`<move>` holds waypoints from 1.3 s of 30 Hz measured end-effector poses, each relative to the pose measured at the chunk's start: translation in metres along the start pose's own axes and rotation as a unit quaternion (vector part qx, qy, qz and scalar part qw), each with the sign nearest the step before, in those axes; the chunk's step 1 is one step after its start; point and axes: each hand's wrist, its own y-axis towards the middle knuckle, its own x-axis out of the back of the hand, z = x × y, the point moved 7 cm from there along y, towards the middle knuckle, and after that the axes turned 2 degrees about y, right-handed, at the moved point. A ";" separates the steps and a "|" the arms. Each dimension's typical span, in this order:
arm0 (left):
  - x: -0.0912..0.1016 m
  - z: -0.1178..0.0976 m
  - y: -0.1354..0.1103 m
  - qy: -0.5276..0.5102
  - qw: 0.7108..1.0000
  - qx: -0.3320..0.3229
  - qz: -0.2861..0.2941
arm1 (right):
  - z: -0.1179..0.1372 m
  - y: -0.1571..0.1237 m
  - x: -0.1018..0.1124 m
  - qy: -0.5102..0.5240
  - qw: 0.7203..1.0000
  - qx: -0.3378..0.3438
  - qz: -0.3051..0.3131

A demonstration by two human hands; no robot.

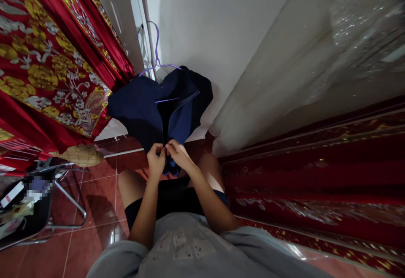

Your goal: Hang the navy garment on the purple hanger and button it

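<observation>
A dark navy garment (148, 107) hangs on a purple hanger (156, 54) hooked on the white wall in front of me. My left hand (156, 160) and my right hand (178, 153) meet at the garment's lower front edges. Both hands pinch the fabric where the two front panels come together. The fingers are closed on the cloth; any button or fastener under them is hidden. My bare knees show below the hands.
Red and gold embroidered cloth (47, 58) hangs at the left. A sheer curtain (300, 71) and a red patterned surface (316, 185) fill the right. A metal-framed chair (60, 193) with items stands on the red tiled floor at lower left.
</observation>
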 end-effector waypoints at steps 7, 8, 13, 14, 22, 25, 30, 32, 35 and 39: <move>0.002 0.000 0.000 -0.010 1.000 -0.002 0.001 | 0.001 0.000 0.003 -0.034 0.999 0.006 -0.010; 0.002 0.001 0.001 -0.013 1.000 0.001 0.000 | 0.001 -0.001 0.002 -0.046 0.999 0.008 -0.009; 0.006 -0.001 0.000 -0.017 1.000 0.000 -0.008 | 0.000 -0.001 -0.005 -0.088 0.996 0.020 -0.022; 0.007 -0.003 0.000 -0.014 1.000 -0.004 -0.010 | 0.000 -0.001 -0.006 -0.085 0.995 0.019 -0.038; 0.009 -0.024 -0.001 -0.006 0.999 -0.038 -0.011 | -0.003 -0.008 -0.007 -0.032 0.995 0.020 -0.091; 0.007 -0.025 -0.001 -0.006 0.999 -0.037 -0.009 | 0.000 -0.009 0.001 -0.023 0.992 0.025 -0.121; 0.008 -0.015 -0.001 0.008 0.999 -0.027 -0.024 | 0.007 -0.004 -0.006 0.117 0.991 -0.047 -0.038; 0.009 -0.011 0.001 0.019 0.999 -0.029 -0.033 | 0.018 0.002 -0.006 0.175 0.981 -0.084 -0.021; 0.005 -0.011 0.006 0.033 0.998 -0.049 -0.019 | 0.059 0.022 0.011 0.229 0.971 -0.051 -0.052; -0.006 -0.010 0.014 0.046 0.996 -0.071 0.009 | 0.140 0.061 0.045 0.239 0.966 0.057 -0.077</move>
